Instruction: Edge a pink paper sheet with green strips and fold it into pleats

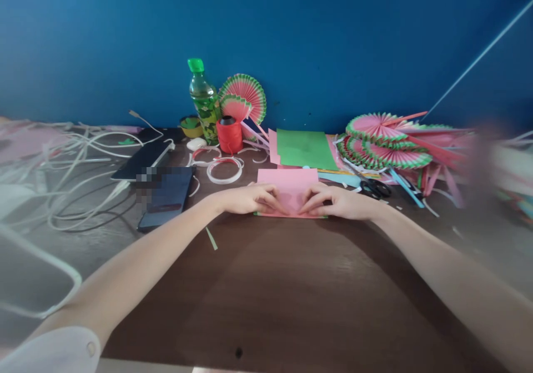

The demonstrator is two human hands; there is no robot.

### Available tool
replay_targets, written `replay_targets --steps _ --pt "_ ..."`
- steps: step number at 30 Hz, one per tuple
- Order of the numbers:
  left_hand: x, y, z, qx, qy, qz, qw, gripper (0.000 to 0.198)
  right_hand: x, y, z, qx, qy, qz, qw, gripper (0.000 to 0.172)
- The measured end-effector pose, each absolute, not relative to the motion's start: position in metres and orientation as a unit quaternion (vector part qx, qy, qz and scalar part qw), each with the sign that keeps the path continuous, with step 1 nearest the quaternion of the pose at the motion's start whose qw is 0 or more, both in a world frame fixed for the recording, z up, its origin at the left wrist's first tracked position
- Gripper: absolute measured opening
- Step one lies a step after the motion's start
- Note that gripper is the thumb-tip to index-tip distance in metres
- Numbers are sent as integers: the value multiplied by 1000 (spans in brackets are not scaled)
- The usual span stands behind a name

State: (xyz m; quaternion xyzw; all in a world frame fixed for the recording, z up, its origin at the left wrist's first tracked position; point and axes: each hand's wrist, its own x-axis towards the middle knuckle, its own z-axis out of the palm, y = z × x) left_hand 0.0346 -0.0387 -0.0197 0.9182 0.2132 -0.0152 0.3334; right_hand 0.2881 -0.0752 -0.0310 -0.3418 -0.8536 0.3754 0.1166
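Note:
A pink sheet of paper [287,182] lies flat on the brown table, with thin green showing along its near edge. My left hand [259,199] is on its left side, fingers bent and pressed together at the near edge. On the right side, my right hand [336,202] grips the same edge, thumb and fingertips closed on the paper. Behind the sheet sits a stack of green paper [306,146] with pink sheets beneath. Black-handled scissors [375,188] lie just beyond my right hand.
Pleated pink-and-green paper fans [381,140] are piled at the back right; another fan [250,95] leans on the blue wall. A green-capped bottle [204,104] stands beside a red thread spool [230,137]. Phones [166,198] and tangled white cables [62,195] cover the left.

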Motion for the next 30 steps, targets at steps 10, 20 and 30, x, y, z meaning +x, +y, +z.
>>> replay_targets --steps 10,20,30 --pt "30 -27 -21 869 186 0 459 29 294 -73 -29 -335 -843 406 111 23" --pt "30 -33 -21 911 210 -2 355 30 291 -77 -28 -343 -869 343 92 22" --pt "34 -39 -8 922 215 -19 323 28 288 -79 -21 -355 -883 297 75 10"
